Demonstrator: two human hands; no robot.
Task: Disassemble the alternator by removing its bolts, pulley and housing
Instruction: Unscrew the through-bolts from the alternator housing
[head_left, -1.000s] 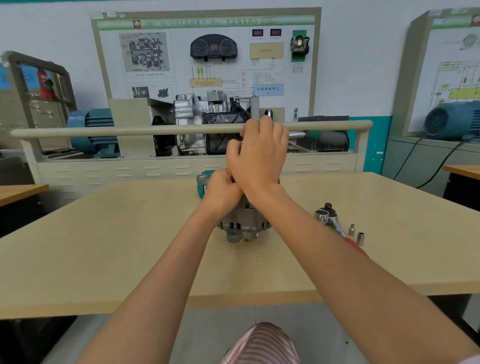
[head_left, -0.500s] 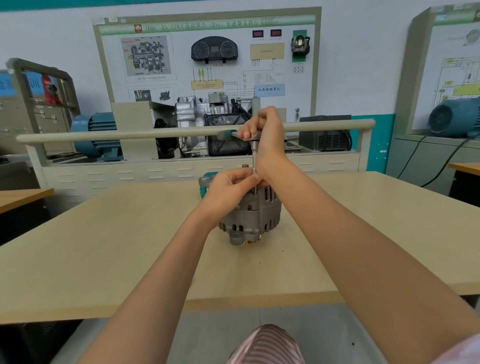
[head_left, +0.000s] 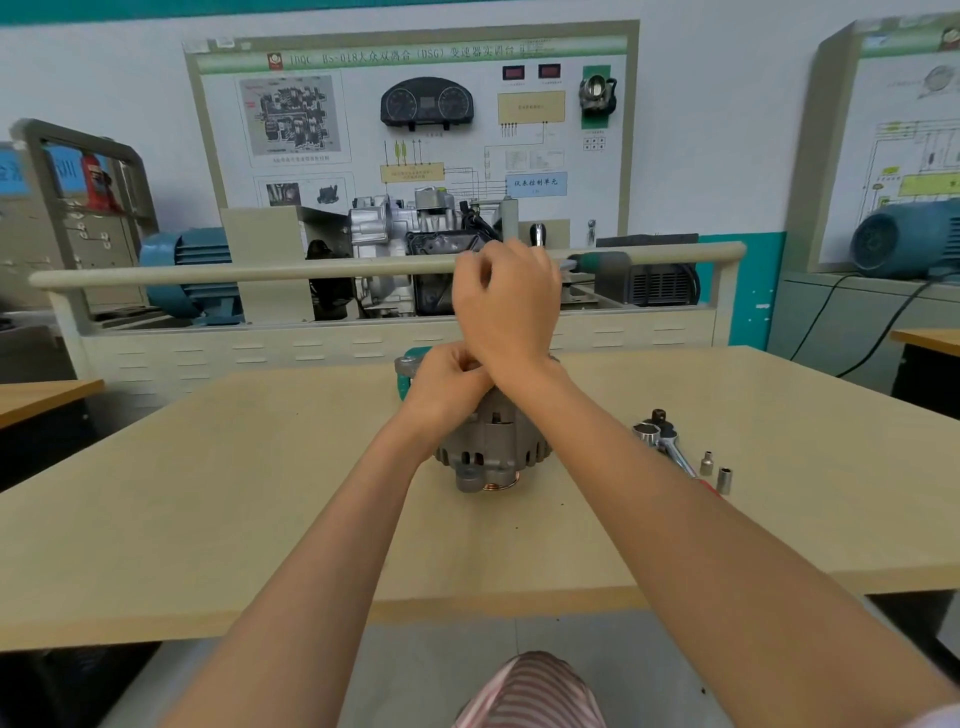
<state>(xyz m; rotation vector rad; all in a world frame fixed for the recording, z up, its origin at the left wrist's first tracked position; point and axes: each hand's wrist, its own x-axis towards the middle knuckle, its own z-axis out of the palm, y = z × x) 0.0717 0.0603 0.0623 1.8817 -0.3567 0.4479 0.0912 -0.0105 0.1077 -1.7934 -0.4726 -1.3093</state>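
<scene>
The alternator (head_left: 493, 447) stands on the table (head_left: 208, 519), just past the middle. The left hand (head_left: 447, 387) sits on top of it, fingers curled, pinching something too hidden to name. The right hand (head_left: 506, 301) is raised above it, fingers wrapped round a tool with a green handle (head_left: 597, 261) poking out to the right. To the right, a ratchet (head_left: 667, 441) and two small sockets (head_left: 716, 470) lie on the table.
</scene>
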